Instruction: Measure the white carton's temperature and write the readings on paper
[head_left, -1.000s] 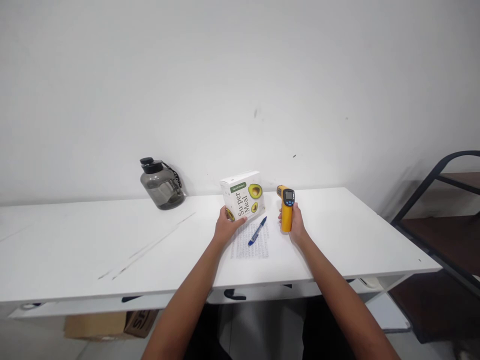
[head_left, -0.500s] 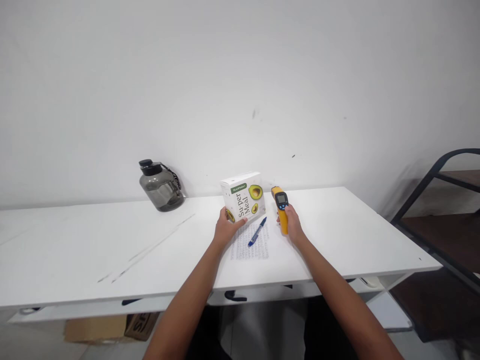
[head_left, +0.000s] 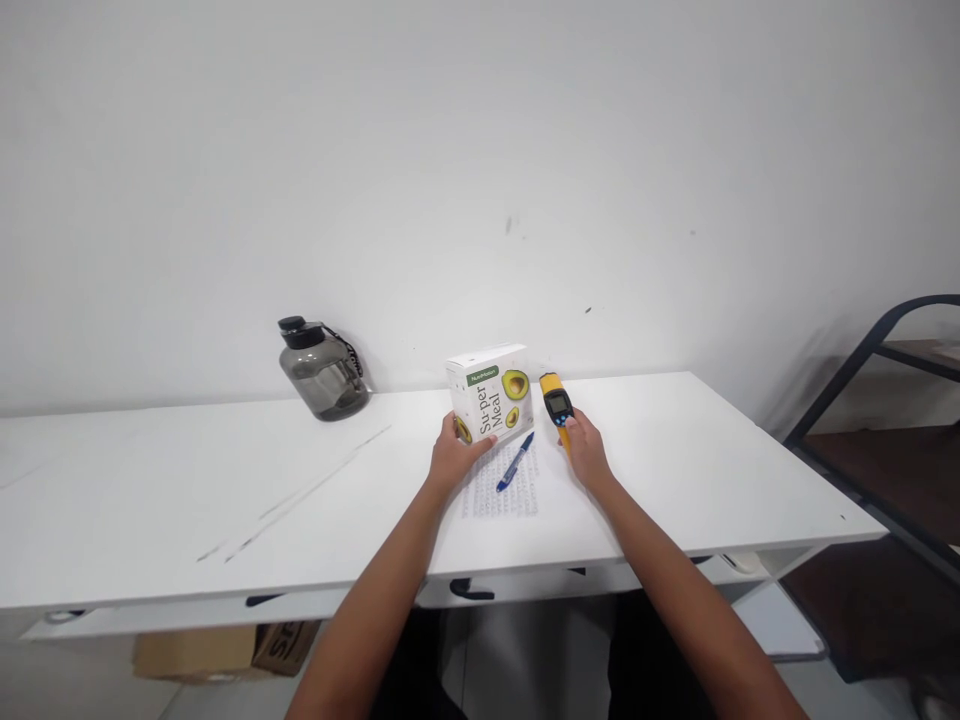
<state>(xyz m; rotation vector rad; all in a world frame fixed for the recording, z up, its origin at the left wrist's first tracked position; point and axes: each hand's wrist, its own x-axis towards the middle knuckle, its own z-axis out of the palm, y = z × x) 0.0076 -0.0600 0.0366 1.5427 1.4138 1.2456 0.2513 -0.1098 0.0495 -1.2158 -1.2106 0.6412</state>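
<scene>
My left hand (head_left: 455,455) grips the lower left corner of a white meal box (head_left: 480,390) with avocado pictures and "Su-per Meal" lettering. The thumb lies across its front, while the other fingers go round the side. A yellow and black infrared thermometer (head_left: 558,404) is in my right hand (head_left: 588,450), its small screen facing up and my thumb by the buttons. Its front end points toward the wall, just right of the box. Between my hands a blue pen (head_left: 515,463) rests on a sheet of paper (head_left: 499,495) covered in handwriting.
A grey translucent water jug (head_left: 322,375) with a black lid stands tilted-looking at the left, near the wall. The white table (head_left: 300,530) has dark scuffs. Beneath it sits a cardboard box (head_left: 195,652). A dark-framed shelf (head_left: 870,450) is to the right.
The box in my left hand has turned slightly and shifted a little right. The thermometer has tipped and swung slightly left in my right hand, so less of its handle shows.
</scene>
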